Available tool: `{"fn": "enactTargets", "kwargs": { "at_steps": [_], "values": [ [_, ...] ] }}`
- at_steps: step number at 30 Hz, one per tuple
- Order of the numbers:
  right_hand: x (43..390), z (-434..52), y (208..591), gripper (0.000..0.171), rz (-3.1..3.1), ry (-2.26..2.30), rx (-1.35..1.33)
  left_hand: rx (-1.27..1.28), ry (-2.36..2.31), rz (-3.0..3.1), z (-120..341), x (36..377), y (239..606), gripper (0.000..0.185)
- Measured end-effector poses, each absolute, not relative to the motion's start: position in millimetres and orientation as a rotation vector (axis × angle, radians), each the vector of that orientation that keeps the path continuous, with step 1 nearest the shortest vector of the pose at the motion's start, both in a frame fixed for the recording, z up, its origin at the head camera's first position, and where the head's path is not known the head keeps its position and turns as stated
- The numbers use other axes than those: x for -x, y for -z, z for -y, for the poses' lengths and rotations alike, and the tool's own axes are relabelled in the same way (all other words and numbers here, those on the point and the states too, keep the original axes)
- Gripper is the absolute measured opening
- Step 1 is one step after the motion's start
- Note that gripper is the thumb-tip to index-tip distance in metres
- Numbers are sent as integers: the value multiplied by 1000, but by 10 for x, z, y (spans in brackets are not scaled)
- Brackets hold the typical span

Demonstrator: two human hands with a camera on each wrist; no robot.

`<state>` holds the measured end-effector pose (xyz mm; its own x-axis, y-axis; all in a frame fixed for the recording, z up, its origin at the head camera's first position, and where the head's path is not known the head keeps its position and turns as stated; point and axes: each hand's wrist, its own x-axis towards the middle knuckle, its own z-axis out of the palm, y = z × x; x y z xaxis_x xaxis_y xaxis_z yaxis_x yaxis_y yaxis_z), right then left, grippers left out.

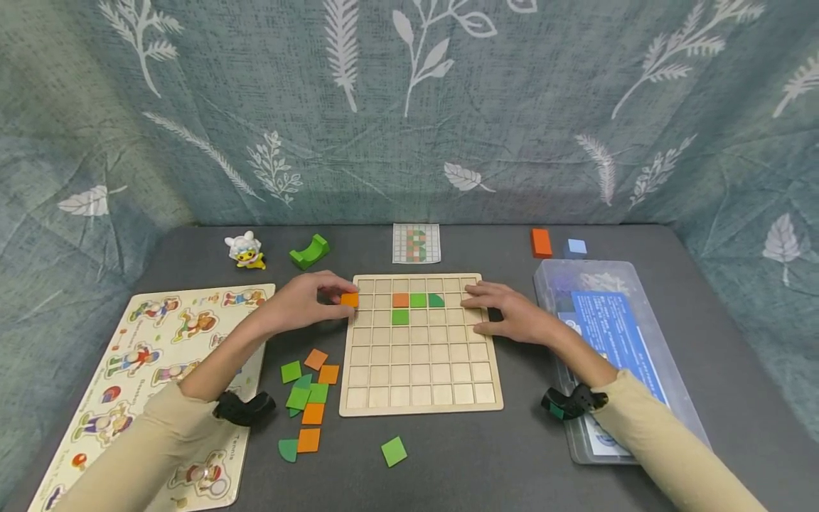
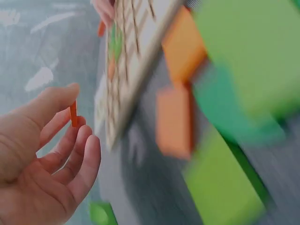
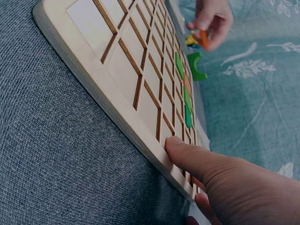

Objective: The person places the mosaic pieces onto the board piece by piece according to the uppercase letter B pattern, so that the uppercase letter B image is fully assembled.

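Note:
My left hand (image 1: 301,304) pinches an orange square tile (image 1: 349,299) between thumb and fingers, just over the left edge of a wooden grid board (image 1: 420,354). The left wrist view shows that tile (image 2: 73,114) edge-on. In the board's second row lie an orange tile (image 1: 400,300), a light green tile (image 1: 418,300) and a dark green quarter-round tile (image 1: 436,301). Another light green tile (image 1: 400,317) sits below the orange one. With fingers loosely extended, my right hand (image 1: 515,314) rests on the board's right edge; its thumb (image 3: 187,152) touches the frame in the right wrist view.
Several loose tiles (image 1: 313,414) lie left of the board, and a green square (image 1: 394,451) in front. A pattern card (image 1: 416,243), green arch (image 1: 310,252), figurine (image 1: 246,250) and orange block (image 1: 540,243) stand behind. A picture puzzle (image 1: 153,341) and plastic case (image 1: 614,270) flank the board.

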<state>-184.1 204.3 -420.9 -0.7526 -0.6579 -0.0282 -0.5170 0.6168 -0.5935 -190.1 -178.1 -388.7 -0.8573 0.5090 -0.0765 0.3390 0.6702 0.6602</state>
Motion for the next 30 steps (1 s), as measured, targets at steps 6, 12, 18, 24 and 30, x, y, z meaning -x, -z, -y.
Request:
{"fn": "enactTargets", "kwargs": {
  "at_steps": [6, 12, 18, 24, 30],
  "values": [
    [1837, -2053, 4229, 48, -2608, 845, 952, -883, -891, -2639, 1302, 1941, 3823, 36],
    [1832, -2041, 4224, 47, -2601, 850, 963, -971, -714, -2608, 863, 1937, 3825, 32],
    [1856, -2021, 4205, 47, -2608, 845, 979, -1076, -553, -2676, 624, 1913, 3899, 25],
    [1841, -2010, 4210, 47, -2607, 822, 984, -1151, -493, -2735, 550, 1859, 3980, 18],
    [1843, -2035, 4232, 47, -2625, 826, 980, -1172, -441, -2771, 492, 1859, 3993, 14]
  ]
}}
